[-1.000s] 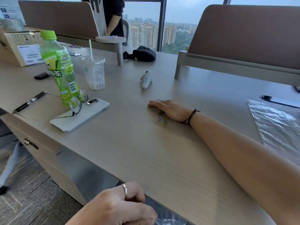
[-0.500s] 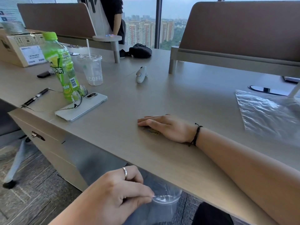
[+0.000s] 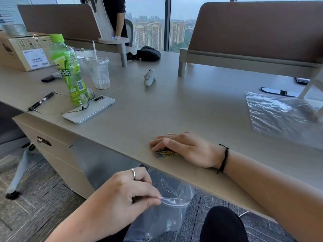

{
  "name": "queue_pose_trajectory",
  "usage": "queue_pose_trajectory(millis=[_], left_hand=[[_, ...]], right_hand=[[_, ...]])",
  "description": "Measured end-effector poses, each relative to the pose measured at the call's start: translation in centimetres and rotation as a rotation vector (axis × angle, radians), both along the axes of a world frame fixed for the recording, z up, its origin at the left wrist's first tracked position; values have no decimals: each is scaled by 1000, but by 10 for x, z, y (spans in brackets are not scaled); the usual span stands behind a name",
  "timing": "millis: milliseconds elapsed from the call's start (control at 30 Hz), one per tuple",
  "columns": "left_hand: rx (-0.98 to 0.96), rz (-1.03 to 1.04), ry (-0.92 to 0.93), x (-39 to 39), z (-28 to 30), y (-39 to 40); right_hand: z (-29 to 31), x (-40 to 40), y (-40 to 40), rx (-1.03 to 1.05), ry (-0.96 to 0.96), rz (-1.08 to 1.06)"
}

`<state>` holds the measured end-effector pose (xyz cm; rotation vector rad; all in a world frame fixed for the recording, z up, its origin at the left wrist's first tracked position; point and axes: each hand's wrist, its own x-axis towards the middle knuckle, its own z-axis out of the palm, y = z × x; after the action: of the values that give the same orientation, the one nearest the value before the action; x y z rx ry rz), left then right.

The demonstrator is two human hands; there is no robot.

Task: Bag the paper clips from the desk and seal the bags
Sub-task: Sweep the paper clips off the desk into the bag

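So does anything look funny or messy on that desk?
Nothing is spilled or broken. The one odd sight is a pair of glasses propped half on the phone, leaning against the green bottle. The paper clips sit in a heap near the desk edge under the right hand.

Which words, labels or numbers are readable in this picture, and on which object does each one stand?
"COFF": on the clear plastic cup; the remaining letters are cut off.
Large Chinese characters on the green bottle: the second looks like "茶"; the rest is unclear.
Barcode digits on the bottle: too small.
White label and symbols on the cardboard box: too blurred.
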<state>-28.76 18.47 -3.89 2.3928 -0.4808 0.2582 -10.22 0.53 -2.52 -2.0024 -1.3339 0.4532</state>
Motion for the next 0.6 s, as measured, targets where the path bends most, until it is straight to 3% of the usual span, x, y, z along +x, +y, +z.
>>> queue_pose_trajectory(millis=[367,600], left_hand=[[-28,45,-16,4,-1,-4],[-62,50,-9,6,-1,-6]], right_hand=[[6,-15,-6,125,277,-84],[10,-23,-8,167,445,-21]])
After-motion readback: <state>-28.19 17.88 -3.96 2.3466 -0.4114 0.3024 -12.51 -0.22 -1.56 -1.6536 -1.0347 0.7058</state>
